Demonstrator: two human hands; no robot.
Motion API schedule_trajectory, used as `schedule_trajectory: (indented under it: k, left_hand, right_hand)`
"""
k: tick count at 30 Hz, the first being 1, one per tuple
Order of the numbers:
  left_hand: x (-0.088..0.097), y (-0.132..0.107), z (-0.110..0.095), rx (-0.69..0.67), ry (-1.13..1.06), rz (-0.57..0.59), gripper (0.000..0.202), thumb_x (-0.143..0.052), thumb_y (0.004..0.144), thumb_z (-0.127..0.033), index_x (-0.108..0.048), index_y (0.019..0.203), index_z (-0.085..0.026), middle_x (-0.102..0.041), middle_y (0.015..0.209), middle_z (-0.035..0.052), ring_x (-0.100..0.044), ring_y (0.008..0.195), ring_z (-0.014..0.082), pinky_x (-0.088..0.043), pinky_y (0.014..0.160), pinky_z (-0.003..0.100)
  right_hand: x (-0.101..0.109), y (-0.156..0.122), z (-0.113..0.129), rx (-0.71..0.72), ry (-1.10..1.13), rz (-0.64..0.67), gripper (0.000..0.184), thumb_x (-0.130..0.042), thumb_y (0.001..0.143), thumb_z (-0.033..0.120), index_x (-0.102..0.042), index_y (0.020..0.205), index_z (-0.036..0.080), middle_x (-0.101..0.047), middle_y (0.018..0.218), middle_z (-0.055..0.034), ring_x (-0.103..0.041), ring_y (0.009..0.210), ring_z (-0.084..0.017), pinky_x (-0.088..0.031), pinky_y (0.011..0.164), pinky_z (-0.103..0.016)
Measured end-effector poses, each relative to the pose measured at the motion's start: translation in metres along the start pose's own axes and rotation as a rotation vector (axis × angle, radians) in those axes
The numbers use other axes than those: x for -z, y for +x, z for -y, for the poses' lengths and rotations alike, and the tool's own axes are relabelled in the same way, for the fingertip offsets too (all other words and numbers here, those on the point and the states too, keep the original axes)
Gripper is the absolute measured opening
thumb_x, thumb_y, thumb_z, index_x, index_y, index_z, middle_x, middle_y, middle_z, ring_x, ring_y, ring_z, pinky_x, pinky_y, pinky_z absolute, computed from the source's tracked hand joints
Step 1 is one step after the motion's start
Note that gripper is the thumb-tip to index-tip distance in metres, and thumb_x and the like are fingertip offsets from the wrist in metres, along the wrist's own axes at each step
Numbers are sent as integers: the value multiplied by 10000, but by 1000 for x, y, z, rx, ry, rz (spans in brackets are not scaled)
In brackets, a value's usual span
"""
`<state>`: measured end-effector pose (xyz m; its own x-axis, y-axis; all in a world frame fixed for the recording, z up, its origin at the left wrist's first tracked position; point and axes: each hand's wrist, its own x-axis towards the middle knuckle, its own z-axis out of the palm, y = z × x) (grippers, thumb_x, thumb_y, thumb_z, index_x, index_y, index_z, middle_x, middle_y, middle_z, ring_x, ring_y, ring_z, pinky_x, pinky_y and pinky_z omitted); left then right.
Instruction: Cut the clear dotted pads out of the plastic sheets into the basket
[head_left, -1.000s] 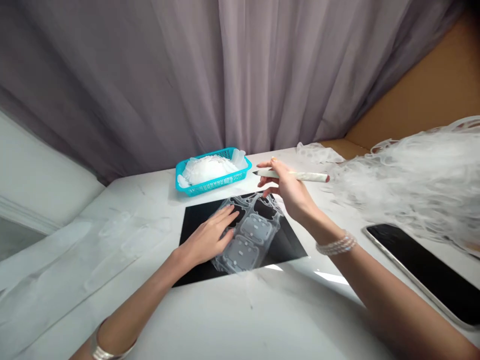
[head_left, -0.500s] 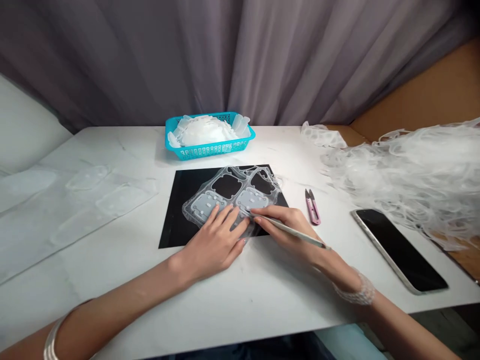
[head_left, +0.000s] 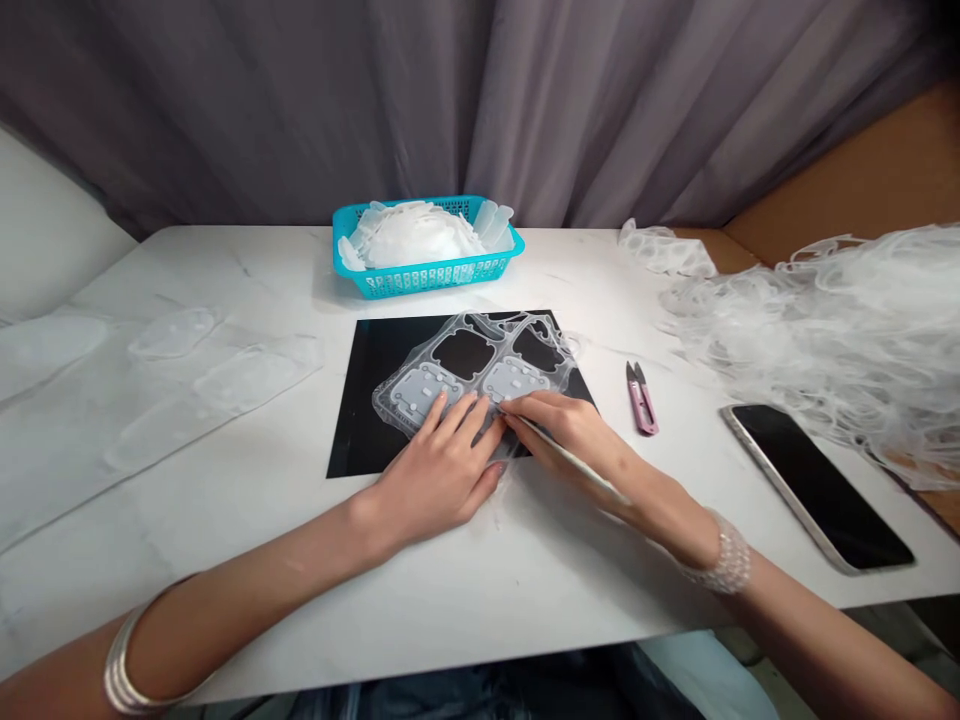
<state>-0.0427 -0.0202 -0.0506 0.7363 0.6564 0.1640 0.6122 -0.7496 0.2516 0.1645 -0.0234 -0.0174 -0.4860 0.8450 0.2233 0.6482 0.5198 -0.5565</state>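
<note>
A translucent moulded sheet (head_left: 427, 393) with raised pads and two cut-out openings lies on a black mat (head_left: 360, 425). My left hand (head_left: 439, 465) is spread flat over the sheet's near edge, fingers apart, pressing on it. In a pinch grip, my right hand (head_left: 574, 445) holds a slim pale pen-like tool (head_left: 581, 466). Its tip meets the sheet just beside my left fingertips, where my fingers partly hide it. The kind of tip cannot be made out.
Behind the mat stands a blue basket (head_left: 435, 280) heaped with white translucent pieces. Pink thread snips (head_left: 642, 400) and a phone (head_left: 821, 485) lie to the right, before a big pile of clear scraps (head_left: 832, 330). More translucent sheets (head_left: 172, 400) cover the left side.
The view has tilted slightly, so everything sits a little higher and to the right. My right hand and the tool have shifted slightly towards my left fingers; my left hand stays on the sheet.
</note>
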Motion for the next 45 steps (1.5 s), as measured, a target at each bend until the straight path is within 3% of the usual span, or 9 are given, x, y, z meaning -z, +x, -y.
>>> schedule_trajectory:
  k: [5,13,22,30,35,45]
  left_hand:
    - [2,1,0,-4,-6,18,517,-393,994,-342,-483,1436,-88,-461,1496,238,-351,1443,395,-238,1177,608]
    - [1,0,-1,-7,-18,-5,511,-415,976,-315,-479,1432,-92,-475,1487,226,-373,1430,383,-243,1179,603]
    - [10,7,-7,28,83,41,533,-433,938,-290,-471,1432,-93,-500,1455,207,-437,1360,365,-277,1156,601]
    - [9,4,-6,36,87,47,561,-418,960,-301,-425,1481,-96,-466,1489,179,-401,1387,334,-226,1194,574]
    - [5,3,-5,30,99,28,567,-406,969,-309,-413,1491,-86,-463,1496,175,-394,1394,335,-232,1193,573]
    - [5,3,-5,21,100,18,569,-396,971,-310,-421,1484,-64,-477,1488,174,-403,1388,336,-230,1192,568]
  right_hand:
    - [5,-14,4,11,24,-11,203,-473,998,225,-674,968,211,-684,879,-93,-630,734,-202,-517,683,-338]
    - [0,-21,-19,183,-62,1,258,-429,1014,185,-662,1123,198,-695,963,-109,-655,968,-256,-580,812,-429]
    - [-1,-31,-29,196,-85,-46,243,-448,1015,184,-633,1173,196,-683,997,-104,-665,867,-211,-571,755,-358]
    - [0,-26,-21,251,-242,-63,230,-427,1027,161,-589,1185,122,-635,846,-67,-610,715,-167,-506,618,-298]
    - [-3,-18,-19,213,-296,20,236,-407,1032,166,-619,1116,105,-630,845,-82,-596,748,-190,-507,622,-315]
    - [4,-23,-10,239,-348,56,240,-385,1018,131,-622,1050,101,-608,805,-81,-556,724,-203,-485,587,-325]
